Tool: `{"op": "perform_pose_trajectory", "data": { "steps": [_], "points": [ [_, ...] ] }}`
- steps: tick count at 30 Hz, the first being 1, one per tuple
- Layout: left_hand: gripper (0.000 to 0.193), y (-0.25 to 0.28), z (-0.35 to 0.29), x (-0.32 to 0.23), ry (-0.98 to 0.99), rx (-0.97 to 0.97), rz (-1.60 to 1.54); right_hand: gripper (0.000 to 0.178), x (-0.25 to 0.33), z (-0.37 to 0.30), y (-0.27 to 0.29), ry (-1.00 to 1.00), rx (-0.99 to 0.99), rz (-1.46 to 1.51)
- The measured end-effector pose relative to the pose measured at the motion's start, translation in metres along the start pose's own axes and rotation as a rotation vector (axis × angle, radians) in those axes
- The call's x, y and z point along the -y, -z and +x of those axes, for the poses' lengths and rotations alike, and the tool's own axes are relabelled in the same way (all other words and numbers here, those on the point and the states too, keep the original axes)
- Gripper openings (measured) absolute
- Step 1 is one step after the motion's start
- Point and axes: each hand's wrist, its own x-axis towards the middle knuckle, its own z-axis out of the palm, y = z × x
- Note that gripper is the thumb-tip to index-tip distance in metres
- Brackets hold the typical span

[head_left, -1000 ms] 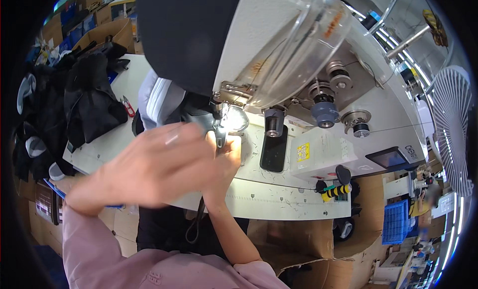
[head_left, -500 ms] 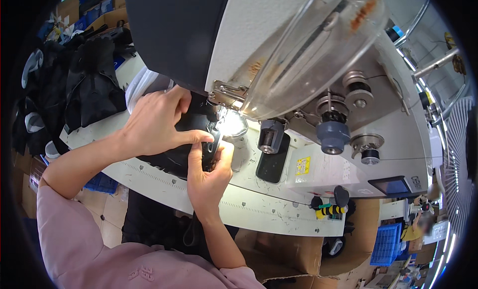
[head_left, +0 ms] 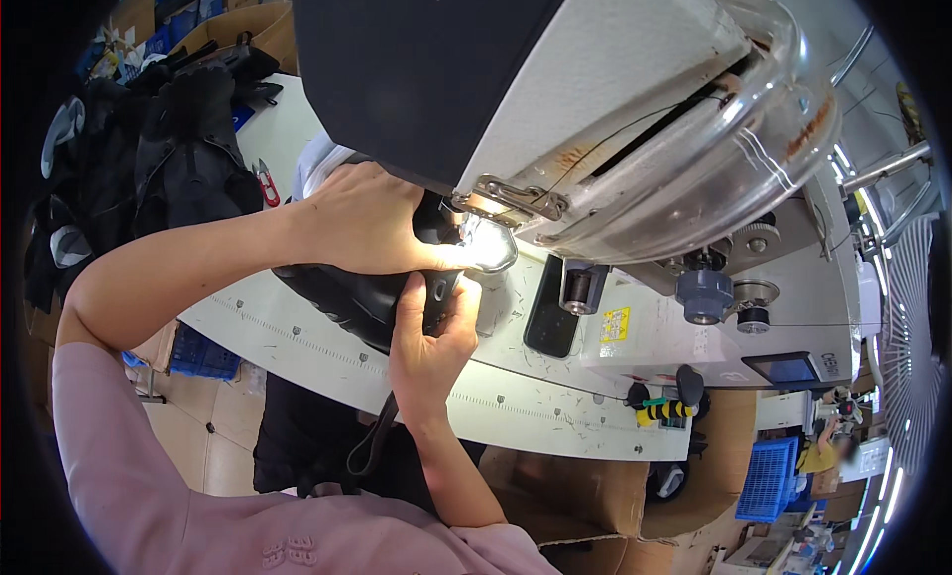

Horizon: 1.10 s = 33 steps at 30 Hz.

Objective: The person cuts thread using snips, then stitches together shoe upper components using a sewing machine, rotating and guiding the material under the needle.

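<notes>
A black sewn piece (head_left: pixel 342 302), perhaps part of a bag, lies bunched on the white table under the needle end of a sewing machine (head_left: pixel 605 89). My left hand (head_left: pixel 362 218) grips it from above, its thumb stretched along a narrow black strip (head_left: pixel 437 292) with a small slot; its other fingers are partly hidden. Just in front, my right hand (head_left: pixel 434 342) pinches that strip between thumb and fingers. A black strap (head_left: pixel 373 441) hangs over the table's front edge below my right wrist. Bright lamp light (head_left: pixel 491 246) hides the stitching spot.
Black pieces are heaped (head_left: pixel 178 169) at the left, beside red-handled snips (head_left: pixel 267 184). A dark phone (head_left: pixel 551 312) lies right of my hands. Yellow-and-black-banded tools (head_left: pixel 662 410) sit at the table's right end. A cardboard box (head_left: pixel 714 466) and blue crate (head_left: pixel 769 476) stand below.
The view has shifted, so the machine appears farther right. My left hand lies flatter over the black piece, its index finger no longer raised. My right hand still pinches the strip. The snips have come into view.
</notes>
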Motion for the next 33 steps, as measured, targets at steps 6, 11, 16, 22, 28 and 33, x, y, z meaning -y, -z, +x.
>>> {"op": "perform_pose_trajectory", "data": {
  "steps": [6,11,16,22,28,33],
  "points": [
    [0.064,-0.006,0.004,0.011,-0.03,0.009,0.061,0.018,0.0,-0.003,-0.003,0.028,-0.038,-0.009],
    [0.081,0.007,0.013,0.0,0.116,0.331,0.101,0.016,-0.003,-0.001,-0.002,0.051,0.003,-0.013],
    [0.089,-0.012,0.011,0.017,0.085,0.264,0.164,0.017,-0.013,0.0,-0.004,0.066,-0.018,0.097],
    [0.071,-0.005,0.008,0.008,0.113,0.31,0.178,0.02,-0.015,0.001,-0.004,0.097,-0.039,0.109],
    [0.067,-0.006,0.006,0.011,0.106,0.323,0.157,0.02,-0.009,0.003,-0.004,0.105,-0.023,0.134],
    [0.076,0.002,0.003,0.007,0.058,0.266,0.056,0.012,-0.009,0.002,0.002,0.053,0.028,0.156]
  ]
}}
